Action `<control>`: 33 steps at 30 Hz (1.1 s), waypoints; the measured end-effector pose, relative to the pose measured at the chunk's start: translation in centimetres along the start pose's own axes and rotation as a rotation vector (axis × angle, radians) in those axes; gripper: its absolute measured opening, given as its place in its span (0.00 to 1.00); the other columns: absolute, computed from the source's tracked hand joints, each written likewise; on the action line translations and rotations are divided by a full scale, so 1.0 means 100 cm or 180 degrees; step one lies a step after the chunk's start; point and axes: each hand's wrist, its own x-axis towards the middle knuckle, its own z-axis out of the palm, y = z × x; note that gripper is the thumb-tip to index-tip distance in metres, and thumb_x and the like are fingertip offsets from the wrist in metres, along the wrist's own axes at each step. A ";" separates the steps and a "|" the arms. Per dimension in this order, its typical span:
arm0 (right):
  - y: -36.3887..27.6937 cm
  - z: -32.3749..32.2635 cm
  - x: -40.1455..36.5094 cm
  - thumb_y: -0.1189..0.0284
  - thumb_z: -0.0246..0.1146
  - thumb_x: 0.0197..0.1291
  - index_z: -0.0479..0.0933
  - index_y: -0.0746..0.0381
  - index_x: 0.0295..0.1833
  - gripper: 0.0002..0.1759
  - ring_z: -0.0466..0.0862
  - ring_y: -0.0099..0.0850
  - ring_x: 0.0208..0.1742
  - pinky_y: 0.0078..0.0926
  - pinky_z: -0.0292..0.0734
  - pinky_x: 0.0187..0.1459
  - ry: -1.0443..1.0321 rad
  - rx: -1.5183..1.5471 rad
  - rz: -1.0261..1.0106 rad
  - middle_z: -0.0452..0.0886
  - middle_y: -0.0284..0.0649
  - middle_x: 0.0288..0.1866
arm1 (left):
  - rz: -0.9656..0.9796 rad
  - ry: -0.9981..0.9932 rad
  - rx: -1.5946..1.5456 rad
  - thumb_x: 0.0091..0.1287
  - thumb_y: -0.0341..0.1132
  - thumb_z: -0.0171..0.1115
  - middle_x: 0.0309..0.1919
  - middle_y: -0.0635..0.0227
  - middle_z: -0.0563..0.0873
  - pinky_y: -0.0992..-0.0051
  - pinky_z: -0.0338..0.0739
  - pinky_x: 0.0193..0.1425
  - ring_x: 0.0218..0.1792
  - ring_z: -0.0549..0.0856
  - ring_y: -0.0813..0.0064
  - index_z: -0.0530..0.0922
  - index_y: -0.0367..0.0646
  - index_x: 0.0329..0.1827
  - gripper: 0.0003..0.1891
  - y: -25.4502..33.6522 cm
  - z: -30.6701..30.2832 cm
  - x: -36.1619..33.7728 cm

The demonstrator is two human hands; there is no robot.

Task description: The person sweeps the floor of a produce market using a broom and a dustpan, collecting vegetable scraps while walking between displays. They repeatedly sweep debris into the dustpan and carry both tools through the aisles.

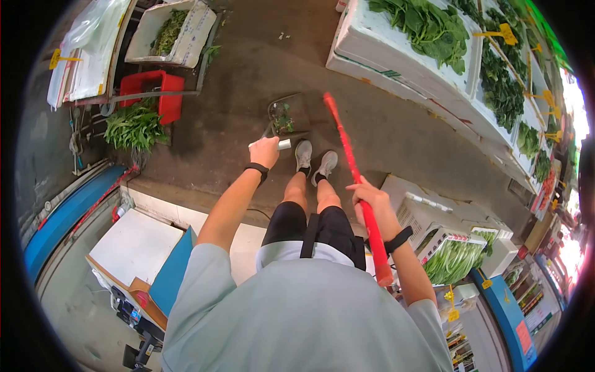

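Observation:
My left hand point(264, 152) is closed round the handle of a dustpan point(297, 113) that stands on the brown floor in front of my shoes. Green leafy scraps point(283, 119) lie in the dustpan. A long red stick point(348, 149) is gripped in my right hand point(374, 201), slanting from near my right forearm up over the floor. The stick's far end is above the floor, to the right of the dustpan.
Foam boxes of leafy greens point(396, 53) line the upper right. A red crate point(170, 105), bundled greens point(133, 126) and a white foam box point(192, 37) are at the upper left. Bagged vegetables point(454, 260) sit at the lower right.

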 end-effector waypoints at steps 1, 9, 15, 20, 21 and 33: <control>0.001 -0.003 0.004 0.84 0.60 0.48 0.72 0.66 0.30 0.05 0.84 0.55 0.47 0.53 0.70 0.70 -0.0023 -0.0036 0.0035 0.82 0.52 0.36 | -0.0042 0.0024 -0.0044 0.61 0.33 0.61 0.29 0.56 0.86 0.53 0.80 0.38 0.36 0.88 0.52 0.81 0.48 0.35 0.03 -0.001 0.000 -0.003; 0.081 0.024 0.065 0.81 0.64 0.45 0.73 0.65 0.32 0.07 0.82 0.53 0.40 0.49 0.73 0.66 0.0106 -0.0678 -0.0434 0.80 0.45 0.31 | -0.0316 0.0090 -0.0148 0.63 0.35 0.60 0.30 0.57 0.86 0.52 0.80 0.37 0.35 0.88 0.51 0.81 0.49 0.36 0.03 0.001 0.010 0.002; 0.060 0.082 0.082 0.75 0.69 0.41 0.74 0.63 0.30 0.11 0.80 0.55 0.39 0.44 0.77 0.57 -0.0419 -0.0541 -0.0605 0.79 0.47 0.31 | -0.0386 -0.0045 -0.0217 0.63 0.37 0.62 0.32 0.55 0.86 0.51 0.81 0.41 0.37 0.87 0.48 0.80 0.48 0.38 0.05 0.004 0.012 0.015; 0.031 0.083 0.064 0.80 0.64 0.46 0.76 0.65 0.36 0.09 0.82 0.50 0.36 0.49 0.70 0.70 -0.0695 -0.0093 -0.0743 0.80 0.44 0.30 | -0.0427 -0.0095 -0.0231 0.64 0.37 0.61 0.31 0.54 0.86 0.51 0.81 0.41 0.37 0.87 0.48 0.80 0.48 0.38 0.05 0.003 0.013 0.021; 0.026 0.077 0.057 0.80 0.63 0.46 0.76 0.66 0.35 0.08 0.82 0.51 0.39 0.48 0.71 0.70 -0.0897 0.0000 -0.0444 0.80 0.45 0.30 | -0.0434 -0.0114 -0.0229 0.64 0.38 0.61 0.31 0.54 0.86 0.51 0.81 0.41 0.37 0.87 0.48 0.80 0.48 0.38 0.05 0.001 0.013 0.020; -0.007 0.054 0.002 0.83 0.59 0.46 0.70 0.63 0.27 0.05 0.82 0.53 0.48 0.44 0.74 0.67 -0.0356 -0.0329 -0.0364 0.79 0.44 0.32 | -0.0473 -0.0115 -0.0178 0.63 0.35 0.60 0.31 0.55 0.87 0.51 0.81 0.40 0.37 0.87 0.49 0.80 0.48 0.36 0.03 -0.033 0.004 -0.016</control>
